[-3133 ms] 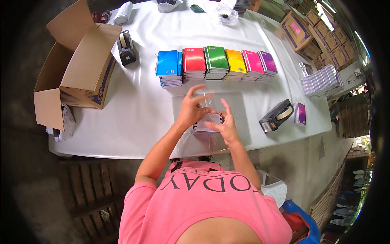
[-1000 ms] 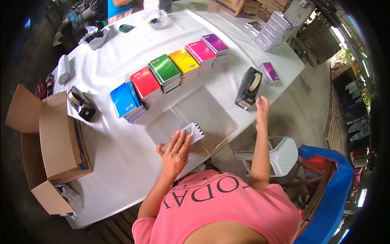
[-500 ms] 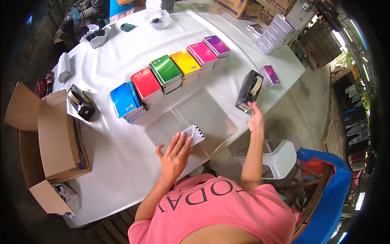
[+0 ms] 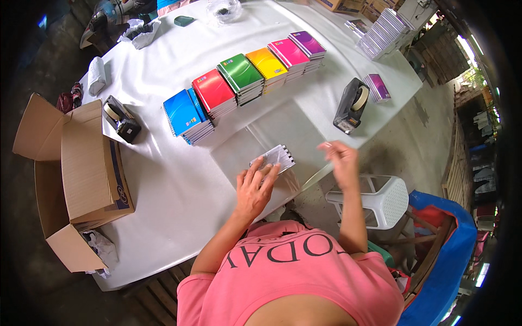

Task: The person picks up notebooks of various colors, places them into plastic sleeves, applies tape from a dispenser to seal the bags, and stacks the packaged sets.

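Observation:
A small spiral-bound notebook pack (image 4: 281,157), pale on top and with a shiny clear wrap, lies on a clear plastic sheet (image 4: 231,149) on the table. My left hand (image 4: 254,190) rests on its near-left edge, fingers spread and slightly bent. To the right of the pack, my right hand (image 4: 343,163) hovers with fingertips drawn together in a pinch. It is a little blurred, and whatever is between the fingers does not show. Beyond that hand stands a black tape dispenser (image 4: 348,114) with a roll of tape.
Stacked spiral notebooks run in a row: blue (image 4: 183,111), red (image 4: 212,87), green (image 4: 239,73), yellow (image 4: 266,62), pink (image 4: 288,53), purple (image 4: 307,43). A second tape dispenser (image 4: 125,125) and an open carton (image 4: 87,168) stand left. A white stool (image 4: 386,204) is at right.
My right hand has come away from the tape dispenser toward the notebook pack, its fingers now pinched. My left hand stays on the pack. The whole view has shifted slightly.

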`<state>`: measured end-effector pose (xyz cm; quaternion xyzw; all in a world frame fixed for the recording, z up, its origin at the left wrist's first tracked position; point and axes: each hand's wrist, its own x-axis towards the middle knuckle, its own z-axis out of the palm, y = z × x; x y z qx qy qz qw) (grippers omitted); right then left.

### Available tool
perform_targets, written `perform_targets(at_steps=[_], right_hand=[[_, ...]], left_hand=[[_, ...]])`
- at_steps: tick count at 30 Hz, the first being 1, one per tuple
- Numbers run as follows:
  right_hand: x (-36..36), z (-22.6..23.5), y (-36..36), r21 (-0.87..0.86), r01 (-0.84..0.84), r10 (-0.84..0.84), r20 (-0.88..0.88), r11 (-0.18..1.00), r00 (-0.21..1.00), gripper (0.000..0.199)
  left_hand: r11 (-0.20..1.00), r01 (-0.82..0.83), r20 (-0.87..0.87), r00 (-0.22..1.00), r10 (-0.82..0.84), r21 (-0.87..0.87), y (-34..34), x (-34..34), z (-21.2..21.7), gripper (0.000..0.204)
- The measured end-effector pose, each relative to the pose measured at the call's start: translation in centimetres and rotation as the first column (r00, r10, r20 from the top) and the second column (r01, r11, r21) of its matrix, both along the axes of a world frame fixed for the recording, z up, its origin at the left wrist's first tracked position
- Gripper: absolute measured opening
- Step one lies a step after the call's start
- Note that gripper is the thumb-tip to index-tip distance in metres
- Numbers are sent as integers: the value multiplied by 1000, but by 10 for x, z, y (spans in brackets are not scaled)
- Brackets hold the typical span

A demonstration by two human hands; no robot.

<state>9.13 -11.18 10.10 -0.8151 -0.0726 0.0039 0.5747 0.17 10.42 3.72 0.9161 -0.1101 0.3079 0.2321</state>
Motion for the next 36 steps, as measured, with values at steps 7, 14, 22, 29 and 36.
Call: perform_targets(at_steps=[7,14,22,29,36], right_hand=[[-33,-4,77,392,-113,278,-396,913,875,41],[-52,-31,79,96,-13,58,-491,995,869,45],[-65,-91,16,-233,-58,-92,-583,971,807,46],[-22,-6,-34,891,194,514,-402,410,758,92],[101,-3,-218,740,97,70,-191,666,979,93]], left_hand=[[983,-8,-11,1000,6,-184,-5,2,-8,51],[995,-94,-248,965,85,-26,0,-6,5,54],[943,-10,-442,885,-147,-333,8,4,31,65],[741,602,-191,798,-572,297,-55,20,104,69],[934,-322,-459,861,220,-157,-83,48,11,93]])
